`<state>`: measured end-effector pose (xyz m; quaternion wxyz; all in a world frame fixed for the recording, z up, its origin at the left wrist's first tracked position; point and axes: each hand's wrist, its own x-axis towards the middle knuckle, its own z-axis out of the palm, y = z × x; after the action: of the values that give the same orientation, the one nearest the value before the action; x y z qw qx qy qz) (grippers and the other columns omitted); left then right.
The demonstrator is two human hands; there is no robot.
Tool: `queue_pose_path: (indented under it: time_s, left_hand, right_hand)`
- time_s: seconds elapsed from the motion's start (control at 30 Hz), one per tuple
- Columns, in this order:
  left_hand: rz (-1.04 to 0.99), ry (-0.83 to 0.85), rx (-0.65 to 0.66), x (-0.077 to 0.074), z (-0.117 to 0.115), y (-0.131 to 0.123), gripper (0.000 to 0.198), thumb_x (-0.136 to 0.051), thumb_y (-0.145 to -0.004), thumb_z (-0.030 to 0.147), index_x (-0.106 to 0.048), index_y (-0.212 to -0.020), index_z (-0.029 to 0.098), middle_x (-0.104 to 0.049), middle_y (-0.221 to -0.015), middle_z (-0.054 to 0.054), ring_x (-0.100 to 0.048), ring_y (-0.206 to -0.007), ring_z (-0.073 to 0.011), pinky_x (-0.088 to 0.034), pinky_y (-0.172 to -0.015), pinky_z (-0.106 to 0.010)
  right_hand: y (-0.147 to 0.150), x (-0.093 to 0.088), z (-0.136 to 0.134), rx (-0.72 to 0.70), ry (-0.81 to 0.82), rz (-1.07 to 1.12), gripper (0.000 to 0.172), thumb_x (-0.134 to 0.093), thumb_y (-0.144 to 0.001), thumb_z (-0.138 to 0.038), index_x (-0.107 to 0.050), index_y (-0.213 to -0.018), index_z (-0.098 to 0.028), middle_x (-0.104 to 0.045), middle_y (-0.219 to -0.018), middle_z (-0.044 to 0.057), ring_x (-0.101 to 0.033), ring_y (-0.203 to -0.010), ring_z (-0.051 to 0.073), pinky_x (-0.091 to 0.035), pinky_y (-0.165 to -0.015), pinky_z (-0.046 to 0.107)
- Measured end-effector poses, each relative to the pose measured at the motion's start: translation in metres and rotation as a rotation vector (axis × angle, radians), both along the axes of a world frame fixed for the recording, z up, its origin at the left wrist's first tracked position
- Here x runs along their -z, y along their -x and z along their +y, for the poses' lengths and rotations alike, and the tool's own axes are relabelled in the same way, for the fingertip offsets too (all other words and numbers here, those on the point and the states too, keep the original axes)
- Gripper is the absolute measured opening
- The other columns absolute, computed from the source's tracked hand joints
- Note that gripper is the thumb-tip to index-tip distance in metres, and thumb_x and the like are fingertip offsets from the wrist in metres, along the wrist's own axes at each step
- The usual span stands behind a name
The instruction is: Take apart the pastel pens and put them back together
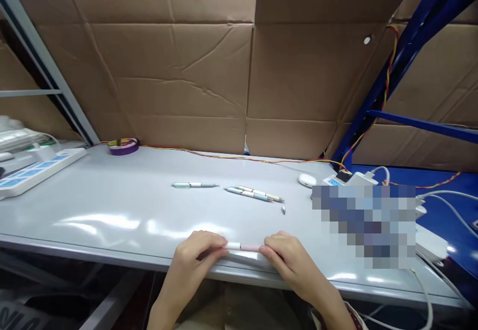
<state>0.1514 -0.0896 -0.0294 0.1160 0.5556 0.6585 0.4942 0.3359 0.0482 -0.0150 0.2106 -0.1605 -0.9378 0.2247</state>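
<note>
Near the table's front edge, a pink and white pen barrel (241, 246) lies level between my two hands. My left hand (197, 253) pinches its white end, and the fingertips of my right hand (284, 255) grip the pink end. A small silver pen tip (283, 210) rests on the table beyond my right hand. Farther back lie a green and white pen (195, 185) and, side by side, a light blue pen (248, 193) and a cream pen (261, 193). My fingers cover both ends of the pink barrel.
A purple roll of tape (123, 147) sits at the back left. White power strips stand left (41, 170) and right (368, 178), with cables. A white oval case (306, 180) lies near a pixelated patch. Cardboard (179, 71) walls the back; a blue frame (377, 91) rises right.
</note>
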Motion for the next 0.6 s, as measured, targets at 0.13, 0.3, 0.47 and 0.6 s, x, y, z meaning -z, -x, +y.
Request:
queue_pose_path:
  time_s: [0.13,0.3,0.47,0.6]
  left_hand:
    - [-0.220,-0.315,-0.046,-0.002,0.003,-0.016,0.010,-0.067,-0.078,0.023,-0.066,-0.087,0.026,-0.063,-0.091,-0.001,-0.060,-0.084,-0.0187,-0.051,-0.073,-0.027]
    - [-1.041,-0.524,-0.009,-0.009,0.010,-0.032,0.021,-0.063,-0.079,0.043,-0.058,-0.091,0.027,-0.055,-0.084,0.002,-0.052,-0.056,-0.0080,-0.046,-0.039,-0.014]
    - [-1.448,-0.481,0.205,-0.011,0.022,-0.036,0.050,-0.045,-0.079,0.063,-0.041,-0.056,0.018,-0.038,-0.057,0.001,-0.048,-0.058,-0.0125,-0.043,-0.034,-0.013]
    - [-1.498,-0.607,0.407,-0.010,0.028,-0.034,0.064,-0.033,-0.069,0.082,-0.030,-0.055,0.020,-0.018,-0.049,0.004,-0.027,-0.043,-0.0107,-0.023,-0.021,-0.011]
  right_hand:
    - [-0.002,0.001,-0.009,0.041,0.184,0.298,0.045,-0.031,-0.094,-0.044,-0.045,-0.059,-0.020,-0.045,-0.056,-0.001,-0.043,-0.054,0.012,-0.033,-0.052,0.025]
    - [0.005,0.003,-0.025,0.042,0.332,0.472,0.040,-0.036,-0.092,-0.044,-0.051,-0.065,-0.019,-0.047,-0.059,-0.001,-0.045,-0.056,0.012,-0.035,-0.053,0.024]
    - [0.013,0.001,-0.024,0.031,0.475,0.277,0.038,-0.038,-0.092,-0.041,-0.053,-0.066,-0.018,-0.051,-0.058,-0.003,-0.044,-0.052,0.009,-0.034,-0.052,0.020]
    - [0.014,0.001,-0.024,0.008,0.522,0.232,0.034,-0.040,-0.092,-0.041,-0.051,-0.071,-0.018,-0.055,-0.061,-0.003,-0.048,-0.055,0.009,-0.037,-0.054,0.019]
